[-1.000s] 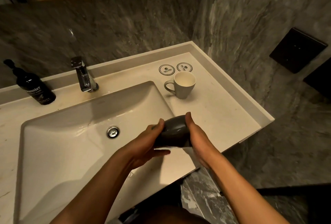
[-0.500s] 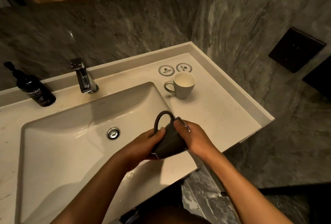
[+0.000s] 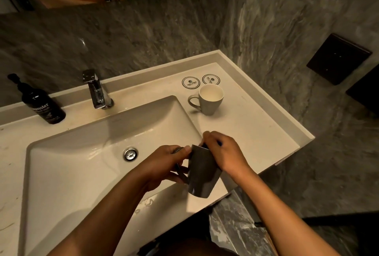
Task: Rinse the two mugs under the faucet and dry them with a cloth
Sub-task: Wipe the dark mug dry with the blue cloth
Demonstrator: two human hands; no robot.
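A dark grey mug (image 3: 202, 171) is held in the air above the counter's front edge, right of the basin, roughly upright with its handle to the left. My left hand (image 3: 166, 166) grips it at the handle side, thumb on the rim. My right hand (image 3: 224, 151) covers the rim, with its fingers reaching into the mouth. No cloth can be made out. A light grey mug (image 3: 209, 100) stands upright on the counter at the back right, handle to the left. The chrome faucet (image 3: 96, 89) stands behind the basin with no water running.
The white basin (image 3: 82, 153) with a chrome drain (image 3: 130, 154) fills the left. A black pump bottle (image 3: 42, 103) stands at the far left. Two round coasters (image 3: 190, 82) lie behind the light mug. Grey stone walls close the back and right; the counter's right edge (image 3: 287, 160) drops off.
The dark mug has been turned in my hands, from lying sideways to roughly upright with the handle on the left. My right hand moved from its side to its rim.
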